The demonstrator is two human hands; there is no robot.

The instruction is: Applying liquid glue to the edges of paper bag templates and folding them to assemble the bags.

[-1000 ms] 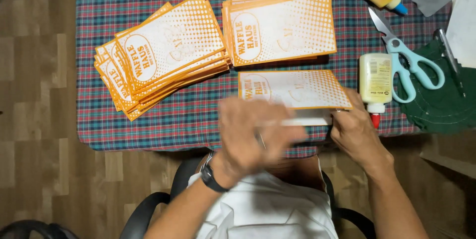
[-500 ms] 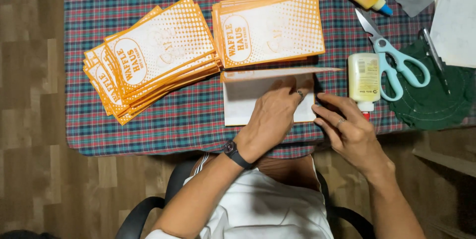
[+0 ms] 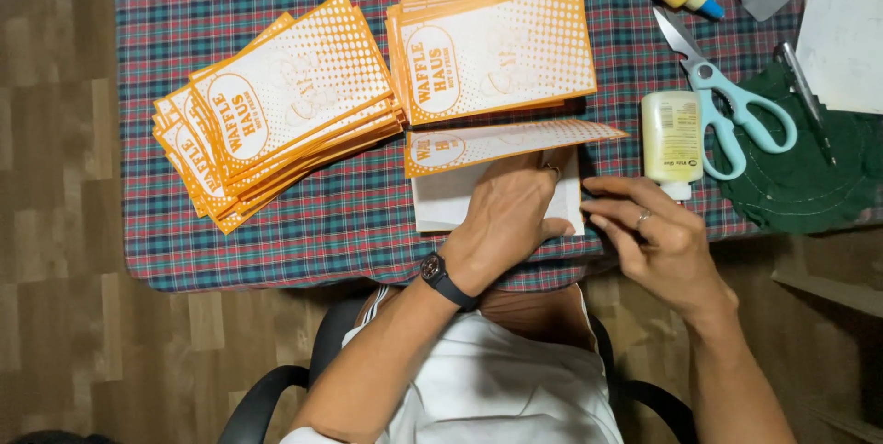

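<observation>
Mid-fold on this bag point(image 3: 501, 145) at the desk's point(image 3: 368, 223) front edge: my left hand point(image 3: 515, 209) lies flat, grasping nothing, pinning the white part. Right hand point(image 3: 658, 232) hovers loose and empty. Next I'd reckon: crease that flap down cleanly.

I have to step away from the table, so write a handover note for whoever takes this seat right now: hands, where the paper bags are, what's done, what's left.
Left hand: flat, pressing down on the white paper bag at the near table edge; its orange printed flap is lifted.
Right hand: empty, fingers loosely open, hovering just right of that bag.
Glue bottle lies right of the bag, scissors beyond it.
Finished-looking bags: a fanned pile at left and a neat stack behind the one in hand.
Left: the bag under the left hand is not yet flat on a pile.
</observation>
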